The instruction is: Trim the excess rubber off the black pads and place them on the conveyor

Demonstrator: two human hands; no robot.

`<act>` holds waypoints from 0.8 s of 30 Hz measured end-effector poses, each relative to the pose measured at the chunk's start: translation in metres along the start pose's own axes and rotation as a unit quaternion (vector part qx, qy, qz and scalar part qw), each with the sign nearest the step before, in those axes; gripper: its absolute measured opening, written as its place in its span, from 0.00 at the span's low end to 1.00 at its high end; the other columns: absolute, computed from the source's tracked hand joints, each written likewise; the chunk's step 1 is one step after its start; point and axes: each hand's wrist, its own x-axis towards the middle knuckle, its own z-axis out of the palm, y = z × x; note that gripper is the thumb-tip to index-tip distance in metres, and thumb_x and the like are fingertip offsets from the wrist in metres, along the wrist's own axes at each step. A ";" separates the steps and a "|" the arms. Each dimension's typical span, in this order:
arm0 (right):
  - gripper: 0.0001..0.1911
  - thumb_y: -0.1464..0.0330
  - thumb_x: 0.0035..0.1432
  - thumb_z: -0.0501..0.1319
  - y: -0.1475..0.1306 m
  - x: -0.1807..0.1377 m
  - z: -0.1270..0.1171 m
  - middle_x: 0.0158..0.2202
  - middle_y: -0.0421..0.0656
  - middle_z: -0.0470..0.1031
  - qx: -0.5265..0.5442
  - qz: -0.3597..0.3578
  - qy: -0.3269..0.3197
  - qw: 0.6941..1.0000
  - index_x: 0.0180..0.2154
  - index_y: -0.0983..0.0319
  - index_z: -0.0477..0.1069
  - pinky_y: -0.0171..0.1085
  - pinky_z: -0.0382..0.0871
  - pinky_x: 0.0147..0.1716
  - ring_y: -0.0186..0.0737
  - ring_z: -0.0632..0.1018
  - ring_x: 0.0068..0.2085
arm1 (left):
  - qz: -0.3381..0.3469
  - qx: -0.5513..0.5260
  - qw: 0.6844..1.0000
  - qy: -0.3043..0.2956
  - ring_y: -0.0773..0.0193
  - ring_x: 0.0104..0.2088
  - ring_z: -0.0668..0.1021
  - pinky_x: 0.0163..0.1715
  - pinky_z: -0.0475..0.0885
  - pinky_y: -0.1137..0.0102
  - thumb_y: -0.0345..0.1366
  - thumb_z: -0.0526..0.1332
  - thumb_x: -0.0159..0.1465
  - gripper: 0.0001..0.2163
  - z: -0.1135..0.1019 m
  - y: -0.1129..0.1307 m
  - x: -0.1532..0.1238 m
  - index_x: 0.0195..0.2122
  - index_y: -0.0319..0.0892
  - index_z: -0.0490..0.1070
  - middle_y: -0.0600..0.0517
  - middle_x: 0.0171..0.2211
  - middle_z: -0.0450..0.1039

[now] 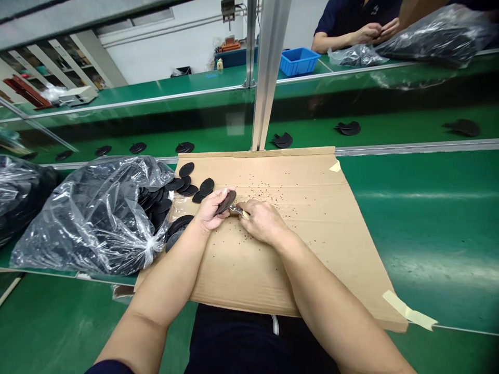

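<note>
We have both hands at work over a sheet of cardboard (pixel 331 249), which lies on the green tabletop (pixel 429 208) and reaches past its near edge. Our left grip (pixel 210 212) is closed around a black disc (pixel 226 202), holding it tilted above the cardboard, left of the middle. Our right grip (pixel 263 221) is wrapped around a small tool (pixel 245 214) with a pale handle; its metal end meets the disc on the side facing the cardboard's right edge, though we cannot tell whether its jaws are biting.

Small dark bits (pixel 268 189) are scattered around our hands, thickest toward the cardboard's far edge. More black discs (pixel 186 169) lie loose, some overlapping, by its far left corner, and a pile (pixel 156 200) of them shows at the mouth of a clear bag (pixel 86 223) along the left edge. A second bag (pixel 23 197) sits farther left on the tabletop. Tape (pixel 335 167) is stuck at the cardboard's far right corner, and another strip (pixel 409 310) at the near right corner.

Beyond the tabletop's far edge, black pieces (pixel 282 140) stand spaced along a green strip (pixel 218 137). Farther back we see a co-worker's hands (pixel 366 34) near a blue bin (pixel 299 61).
</note>
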 end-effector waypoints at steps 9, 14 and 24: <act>0.12 0.68 0.57 0.53 -0.001 -0.001 0.000 0.40 0.46 0.77 -0.060 0.014 -0.026 0.998 0.41 0.59 0.73 0.36 0.64 0.33 0.44 0.76 0.38 | -0.013 0.014 0.999 0.028 0.78 0.13 0.60 0.09 0.51 0.82 0.34 0.67 0.57 0.11 0.001 -0.003 0.001 0.38 0.35 0.72 0.57 0.22 0.62; 0.12 0.70 0.54 0.54 -0.001 -0.001 0.003 0.37 0.45 0.77 0.027 0.014 0.011 0.999 0.37 0.59 0.74 0.37 0.64 0.33 0.43 0.76 0.37 | -0.028 -0.010 0.999 0.017 0.78 0.13 0.61 0.09 0.51 0.83 0.32 0.63 0.60 0.08 0.001 0.001 0.000 0.39 0.35 0.70 0.56 0.23 0.64; 0.20 0.60 0.45 0.64 0.021 0.004 0.002 0.23 0.36 0.65 0.666 0.122 0.099 0.729 0.41 0.62 0.70 0.35 0.64 0.25 0.34 0.68 0.24 | 0.102 0.016 0.992 0.066 0.69 0.21 0.73 0.19 0.69 0.74 0.39 0.72 0.50 0.20 0.006 -0.017 0.014 0.38 0.39 0.65 0.53 0.29 0.72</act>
